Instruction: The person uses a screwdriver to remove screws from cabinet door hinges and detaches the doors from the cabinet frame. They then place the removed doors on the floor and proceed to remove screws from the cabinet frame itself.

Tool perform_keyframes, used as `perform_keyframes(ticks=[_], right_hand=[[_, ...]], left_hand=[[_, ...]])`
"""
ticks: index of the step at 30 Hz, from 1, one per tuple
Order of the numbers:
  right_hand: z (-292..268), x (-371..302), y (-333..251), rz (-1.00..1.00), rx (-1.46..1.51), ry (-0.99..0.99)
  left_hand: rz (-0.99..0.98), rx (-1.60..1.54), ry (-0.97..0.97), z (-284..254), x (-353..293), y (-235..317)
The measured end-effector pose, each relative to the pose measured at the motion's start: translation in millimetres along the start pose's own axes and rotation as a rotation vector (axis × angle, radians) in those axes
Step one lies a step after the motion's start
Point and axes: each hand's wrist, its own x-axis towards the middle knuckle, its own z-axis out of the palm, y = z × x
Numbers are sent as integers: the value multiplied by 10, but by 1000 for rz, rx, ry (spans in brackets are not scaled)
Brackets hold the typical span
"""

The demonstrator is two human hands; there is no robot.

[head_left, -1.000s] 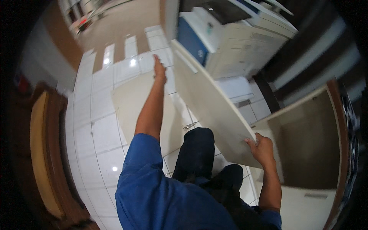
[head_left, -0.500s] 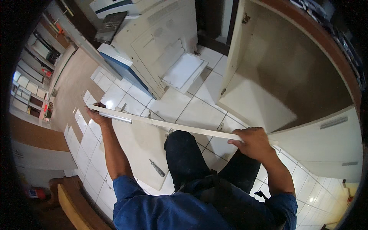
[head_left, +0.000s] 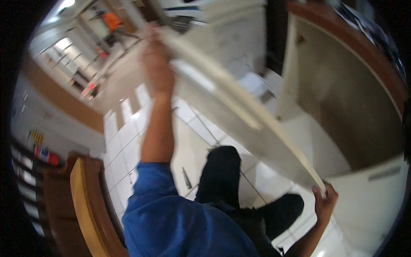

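A cream cabinet door [head_left: 261, 147] is held up between my hands, tilted with its left end high and its right end low. A metal handle [head_left: 192, 75] shows on its face. My left hand [head_left: 158, 60], blurred by motion, is closed on the raised end. My right hand [head_left: 325, 199] grips the low corner, thumb on the near face. Beneath, another pale panel [head_left: 188, 145] lies on the floor by my knee. A small hand tool with a grey handle [head_left: 186, 178] rests on that panel; its tip is too small to make out.
An open, doorless cabinet bay [head_left: 342, 98] with a brown top edge stands at the right, a white door [head_left: 372, 184] below it. A copier-like machine [head_left: 235, 34] stands ahead. Wooden furniture [head_left: 90, 201] is at lower left. Someone in orange [head_left: 112, 21] is far back left.
The left end of the cabinet door has swung up and away, while its right end has dropped toward the lower right. Both hands have kept hold. My view has shifted left.
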Motion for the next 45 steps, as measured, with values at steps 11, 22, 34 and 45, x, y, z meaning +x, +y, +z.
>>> perform_keyframes(ticks=[11,22,34,45], right_hand=[[-301,-110,-795,-341,-170,657],[-772,-526,614,-88,88,1118],[-1124,-1104,1869,90,-175,1367],[-1212,-1021,2066,194,79,1330]], left_hand=[[-59,-921,19,-6,635,2812],[248,-1147,48,-336,224,3092],[-1376,-1308,-666,478,-955,1311],[-1531,-1762,-791,898,-1697,2542]])
